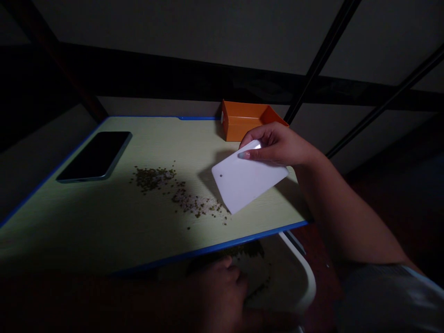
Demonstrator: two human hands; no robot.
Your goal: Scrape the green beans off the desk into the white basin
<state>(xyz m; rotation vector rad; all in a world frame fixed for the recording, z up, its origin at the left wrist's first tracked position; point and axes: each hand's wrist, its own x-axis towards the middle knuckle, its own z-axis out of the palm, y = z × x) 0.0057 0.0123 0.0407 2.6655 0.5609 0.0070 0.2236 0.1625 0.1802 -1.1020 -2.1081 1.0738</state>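
Observation:
My right hand [277, 145] is closed on the top edge of a white plastic scraper card [248, 180], whose lower corner rests on the pale table [104, 222] next to a trail of small green-brown grains [173, 189]. My left hand [218, 289] is in shadow below the table's front blue edge, its fingers curled on a light container [260, 273] that holds more of the same grains.
A black phone [95, 156] lies face up at the table's left side. An orange open box [248, 120] stands at the far edge, just behind my right hand. A white tubular table leg [305, 273] curves down at the front right. Surroundings are dark.

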